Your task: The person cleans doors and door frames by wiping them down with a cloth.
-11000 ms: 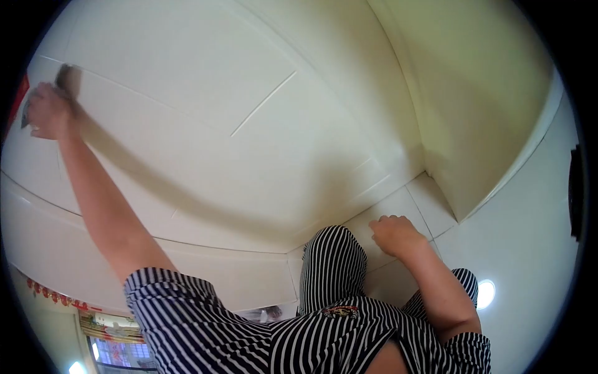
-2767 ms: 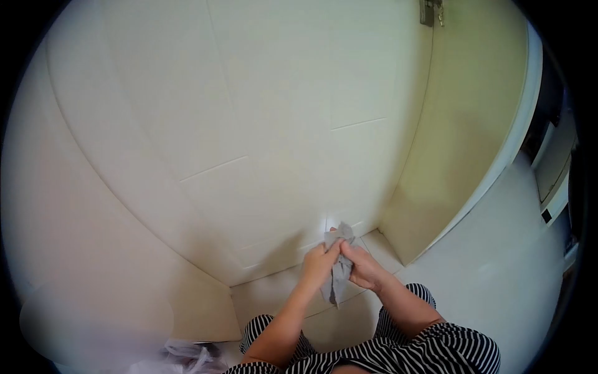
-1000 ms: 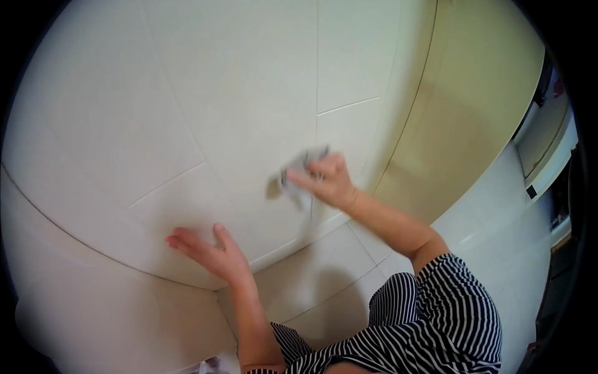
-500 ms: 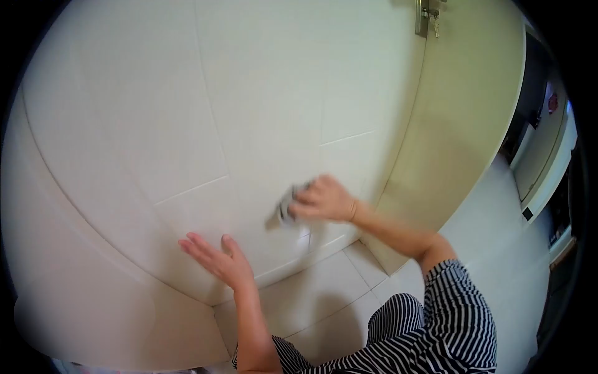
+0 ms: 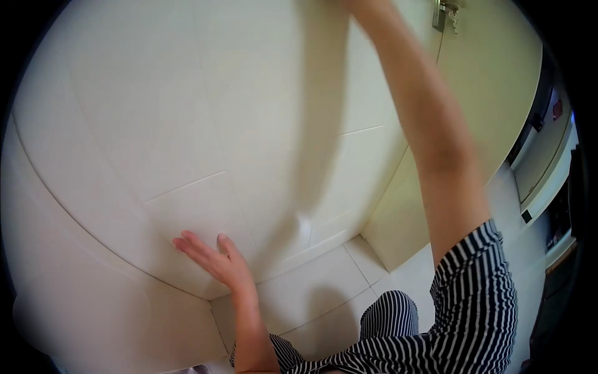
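Observation:
A pale panelled door [image 5: 261,112] fills most of the view in front of me. My left hand [image 5: 215,258] is held by its lower part, fingers stretched out and thumb apart, with nothing in it. Whether it touches the surface I cannot tell. My right arm [image 5: 436,124] reaches up across the door; the hand lies beyond the top edge, so the grey cloth seen earlier is out of sight with it. The arm's shadow falls down the door.
A door handle with keys [image 5: 452,15] hanging from it is at the upper right. To the right stands a cream side panel [image 5: 479,112]. Light floor tiles [image 5: 324,274] lie below, beside my striped-clothed knee [image 5: 391,315].
My right hand, with the grey cloth, has swept up from the door's lower middle and out past the top edge. My left hand has hardly moved.

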Demonstrator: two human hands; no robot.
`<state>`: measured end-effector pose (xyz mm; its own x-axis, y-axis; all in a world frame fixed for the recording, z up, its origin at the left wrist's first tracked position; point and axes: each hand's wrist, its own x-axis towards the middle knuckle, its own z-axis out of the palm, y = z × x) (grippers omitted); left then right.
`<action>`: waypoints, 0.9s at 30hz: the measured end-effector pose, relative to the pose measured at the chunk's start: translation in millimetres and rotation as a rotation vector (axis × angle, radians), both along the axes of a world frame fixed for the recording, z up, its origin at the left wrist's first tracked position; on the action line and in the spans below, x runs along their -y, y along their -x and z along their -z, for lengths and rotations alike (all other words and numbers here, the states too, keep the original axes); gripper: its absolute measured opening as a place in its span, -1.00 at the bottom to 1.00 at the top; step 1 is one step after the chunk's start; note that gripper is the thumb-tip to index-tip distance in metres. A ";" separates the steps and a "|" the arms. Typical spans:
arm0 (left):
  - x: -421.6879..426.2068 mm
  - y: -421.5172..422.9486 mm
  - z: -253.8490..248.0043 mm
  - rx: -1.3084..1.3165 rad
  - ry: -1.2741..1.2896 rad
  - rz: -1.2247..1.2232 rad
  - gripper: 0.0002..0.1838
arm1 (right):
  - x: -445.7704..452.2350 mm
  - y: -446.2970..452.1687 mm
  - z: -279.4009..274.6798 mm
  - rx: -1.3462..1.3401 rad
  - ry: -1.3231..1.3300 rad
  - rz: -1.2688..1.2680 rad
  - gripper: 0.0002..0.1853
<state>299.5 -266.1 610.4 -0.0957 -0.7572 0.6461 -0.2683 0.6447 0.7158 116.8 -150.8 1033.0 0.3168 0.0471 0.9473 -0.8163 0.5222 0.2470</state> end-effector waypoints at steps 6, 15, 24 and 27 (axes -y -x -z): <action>5.1 2.2 16.9 0.055 0.041 -0.032 -0.18 | -3.5 9.1 218.6 -0.079 -0.394 -0.198 -0.59; 28.3 12.5 -76.9 0.089 0.056 -0.005 -0.14 | -14.4 18.8 417.7 0.097 -1.564 -0.061 -0.59; 41.0 17.9 -43.7 0.029 -0.074 0.026 -0.17 | 34.6 21.2 214.3 -0.249 -1.262 -0.161 -0.47; 53.9 27.4 -37.1 -0.007 -0.071 0.039 -0.17 | 52.1 34.4 91.7 -0.396 -0.732 0.010 -0.43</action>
<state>272.0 -320.0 647.5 -0.1218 -0.7967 0.5920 -0.2388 0.6024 0.7616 82.4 -202.9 941.4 0.6301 -0.5419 0.5561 -0.5939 0.1251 0.7947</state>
